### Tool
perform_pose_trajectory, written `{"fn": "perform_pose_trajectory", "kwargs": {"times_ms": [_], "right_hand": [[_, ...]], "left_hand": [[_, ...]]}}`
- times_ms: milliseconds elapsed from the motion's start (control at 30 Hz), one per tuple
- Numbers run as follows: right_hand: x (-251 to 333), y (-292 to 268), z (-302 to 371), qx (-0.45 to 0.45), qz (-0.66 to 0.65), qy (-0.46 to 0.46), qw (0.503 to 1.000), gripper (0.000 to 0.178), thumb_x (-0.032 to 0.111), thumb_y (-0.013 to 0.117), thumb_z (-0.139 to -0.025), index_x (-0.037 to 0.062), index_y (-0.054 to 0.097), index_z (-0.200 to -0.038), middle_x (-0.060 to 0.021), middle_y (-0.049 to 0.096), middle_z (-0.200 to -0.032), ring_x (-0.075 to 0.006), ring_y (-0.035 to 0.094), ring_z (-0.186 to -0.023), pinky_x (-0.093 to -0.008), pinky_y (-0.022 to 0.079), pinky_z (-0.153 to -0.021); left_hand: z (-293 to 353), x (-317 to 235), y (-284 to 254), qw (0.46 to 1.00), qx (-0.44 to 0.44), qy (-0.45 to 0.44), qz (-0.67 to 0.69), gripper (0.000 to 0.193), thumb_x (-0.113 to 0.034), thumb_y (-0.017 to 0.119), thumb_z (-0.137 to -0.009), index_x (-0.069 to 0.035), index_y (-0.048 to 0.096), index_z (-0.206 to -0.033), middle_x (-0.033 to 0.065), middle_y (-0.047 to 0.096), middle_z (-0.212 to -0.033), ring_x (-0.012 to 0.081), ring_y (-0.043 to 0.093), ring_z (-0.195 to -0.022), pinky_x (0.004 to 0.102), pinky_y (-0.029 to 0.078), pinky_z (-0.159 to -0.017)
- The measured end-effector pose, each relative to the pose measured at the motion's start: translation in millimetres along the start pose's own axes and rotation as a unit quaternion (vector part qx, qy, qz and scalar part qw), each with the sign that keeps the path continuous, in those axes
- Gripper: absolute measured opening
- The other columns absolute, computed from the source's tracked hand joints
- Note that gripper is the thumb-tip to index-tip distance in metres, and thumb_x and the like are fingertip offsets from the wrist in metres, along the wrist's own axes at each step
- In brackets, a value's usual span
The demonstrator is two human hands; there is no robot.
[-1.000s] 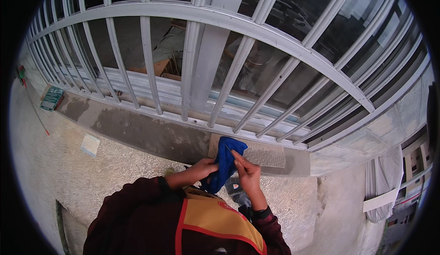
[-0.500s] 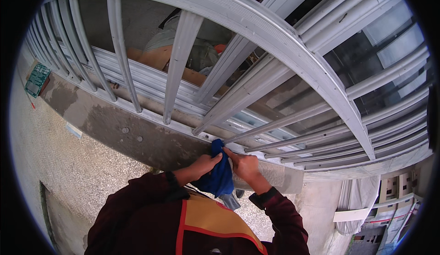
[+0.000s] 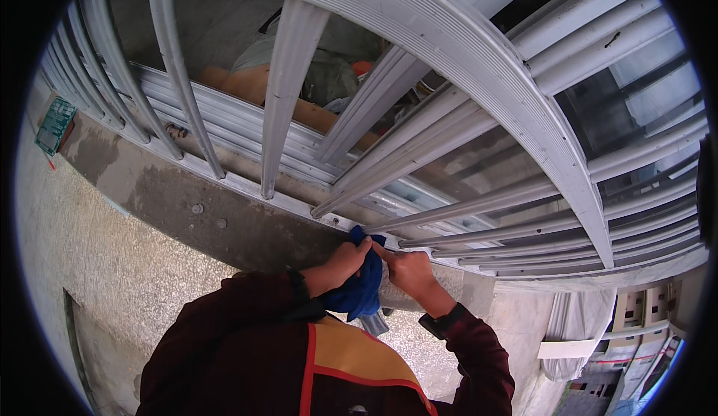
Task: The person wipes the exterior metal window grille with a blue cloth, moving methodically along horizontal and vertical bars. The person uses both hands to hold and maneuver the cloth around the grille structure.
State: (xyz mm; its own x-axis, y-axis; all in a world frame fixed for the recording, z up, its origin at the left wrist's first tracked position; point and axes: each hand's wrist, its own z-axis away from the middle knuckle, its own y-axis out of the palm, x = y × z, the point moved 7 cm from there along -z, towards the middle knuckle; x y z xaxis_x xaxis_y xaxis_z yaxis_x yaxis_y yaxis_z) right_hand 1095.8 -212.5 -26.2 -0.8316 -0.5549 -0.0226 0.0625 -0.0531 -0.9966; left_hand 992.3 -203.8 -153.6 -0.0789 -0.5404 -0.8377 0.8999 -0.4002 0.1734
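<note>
A blue cloth (image 3: 364, 285) hangs bunched between my hands, its upper end against the bottom rail (image 3: 340, 223) of a white metal window grille. My left hand (image 3: 341, 265) is closed on the cloth, thumb pointing up toward the rail. My right hand (image 3: 410, 272) has its index finger stretched to the cloth's upper end, close to the foot of a bar; the other fingers are curled, and the cloth partly hides what they grip. Below the cloth, a grey strip (image 3: 373, 324) shows, its kind unclear.
Grille bars (image 3: 292, 94) rise in front of a sliding window. A wet concrete ledge (image 3: 172, 191) runs along the grille, with two small round lumps on it. At the far left lies a green printed box (image 3: 55, 126). White sheeting (image 3: 572, 322) hangs at lower right.
My hands and the cloth have shifted slightly right along the rail. The left thumb now sits nearer the cloth's upper end, close to the right index finger. The view has tilted a little.
</note>
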Motion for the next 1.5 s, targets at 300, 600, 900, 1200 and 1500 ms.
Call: {"fn": "perform_pose_trajectory", "kwargs": {"times_ms": [300,600,900,1200,1500], "right_hand": [[15,-1,4,-0.036,0.006,-0.003,0.999,0.069,0.012,0.061,-0.074,0.0283,0.053,-0.140,-0.0031,0.057,-0.057,-0.0220,0.057,-0.045,-0.0382,0.044,-0.042],[4,-5,0,-0.005,0.011,0.011,1.000,0.064,0.011,0.061,-0.075,0.0280,0.057,-0.136,-0.0045,0.058,-0.057,-0.0240,0.057,-0.044,-0.0382,0.046,-0.044],[22,-1,-36,-0.006,-0.024,-0.057,0.998,0.071,0.010,0.060,-0.074,0.0247,0.050,-0.143,-0.0069,0.058,-0.057,-0.0271,0.059,-0.050,-0.0403,0.046,-0.047],[18,-3,-48,0.041,-0.001,-0.075,0.996,0.074,0.009,0.060,-0.072,0.0253,0.050,-0.143,-0.0077,0.059,-0.057,-0.0282,0.059,-0.050,-0.0411,0.047,-0.048],[25,-9,-43,0.056,0.026,-0.038,0.997,0.070,0.009,0.060,-0.073,0.0235,0.051,-0.141,-0.0083,0.058,-0.055,-0.0283,0.060,-0.049,-0.0418,0.046,-0.046]], "left_hand": [[13,8,-4,0.995,0.017,-0.007,0.098,0.056,-0.054,0.047,-0.098,-0.006,0.061,-0.073,0.0024,0.054,-0.060,0.0133,0.051,-0.052,0.0309,0.038,-0.051],[8,-4,5,0.989,-0.027,0.030,0.141,0.057,-0.051,0.045,-0.099,-0.004,0.060,-0.070,0.0065,0.056,-0.056,0.0184,0.057,-0.052,0.0341,0.042,-0.051],[16,4,-30,0.971,-0.077,-0.013,0.225,0.043,-0.045,0.048,-0.101,-0.009,0.059,-0.080,-0.0009,0.053,-0.064,0.0113,0.048,-0.051,0.0274,0.038,-0.049],[8,8,-33,0.974,-0.081,-0.008,0.210,0.048,-0.044,0.047,-0.101,-0.005,0.058,-0.076,0.0044,0.053,-0.061,0.0161,0.051,-0.051,0.0328,0.040,-0.051],[18,-10,-29,0.979,-0.018,-0.012,0.203,0.044,-0.047,0.047,-0.101,-0.009,0.059,-0.081,0.0006,0.053,-0.067,0.0126,0.049,-0.057,0.0303,0.038,-0.053]]}}
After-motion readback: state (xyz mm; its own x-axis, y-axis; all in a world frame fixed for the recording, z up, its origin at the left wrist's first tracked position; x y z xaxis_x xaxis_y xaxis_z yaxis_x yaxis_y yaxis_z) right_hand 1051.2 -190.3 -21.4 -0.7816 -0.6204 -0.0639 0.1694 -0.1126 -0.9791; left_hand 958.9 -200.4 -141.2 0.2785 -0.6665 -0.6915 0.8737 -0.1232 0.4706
